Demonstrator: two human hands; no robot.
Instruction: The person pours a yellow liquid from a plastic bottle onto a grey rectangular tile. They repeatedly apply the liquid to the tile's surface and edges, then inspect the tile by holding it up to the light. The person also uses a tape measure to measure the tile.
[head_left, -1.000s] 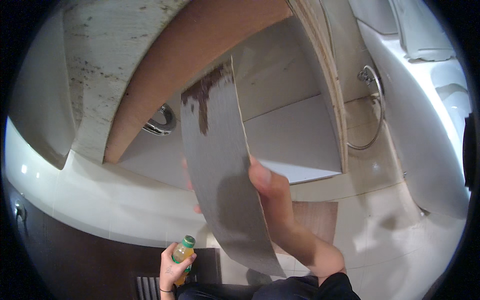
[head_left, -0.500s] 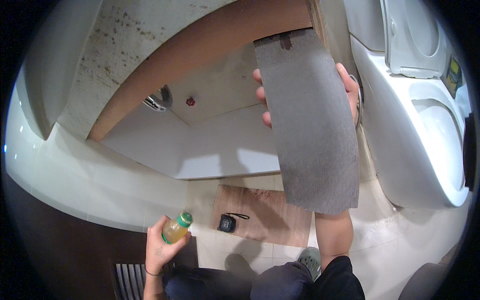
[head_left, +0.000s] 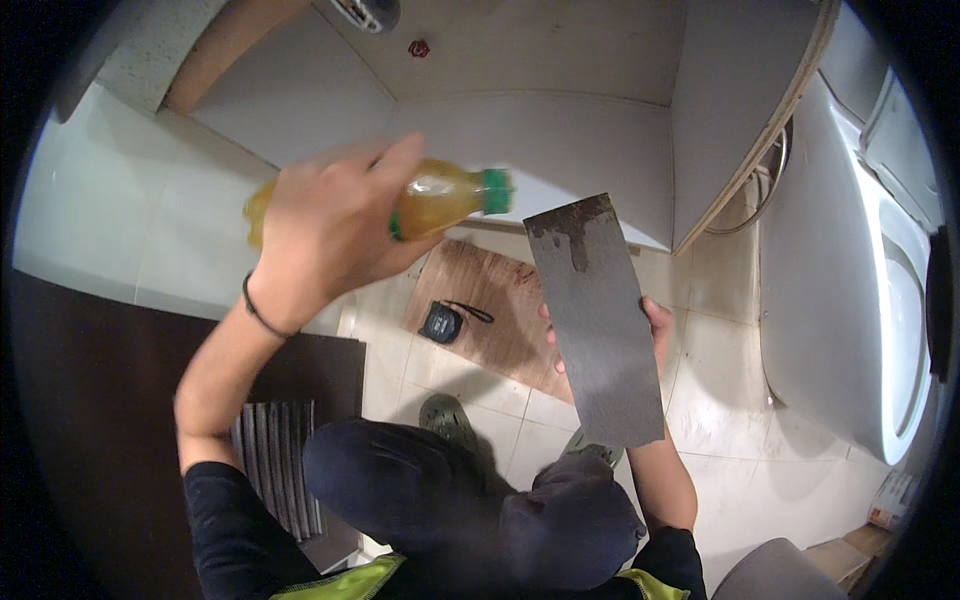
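Note:
My left hand (head_left: pixel 325 225) is wrapped round a plastic bottle (head_left: pixel 440 195) of yellowish liquid with a green cap. The bottle lies on its side in the air, its cap end toward the right, near the top of a grey panel (head_left: pixel 605 340). That panel is thin, flat and oblong, with a dark, wet-looking patch along its far edge. My right hand (head_left: pixel 657 325) supports it from beneath; its fingertips show at both long sides, and the palm is hidden.
On the tiled floor lies a wood-grain board (head_left: pixel 510 345) with a black tape measure (head_left: pixel 440 322) on it. A white toilet (head_left: pixel 820 290) stands at the right. Ahead is an open cabinet (head_left: pixel 560 135) with a red valve handle (head_left: pixel 419 48) inside. A dark slatted unit (head_left: pixel 275 460) is at the left.
My left hand has raised the bottle from low on the left and tipped it sideways toward the panel. My right hand has lowered the panel away from the cabinet edge, closer to my knees.

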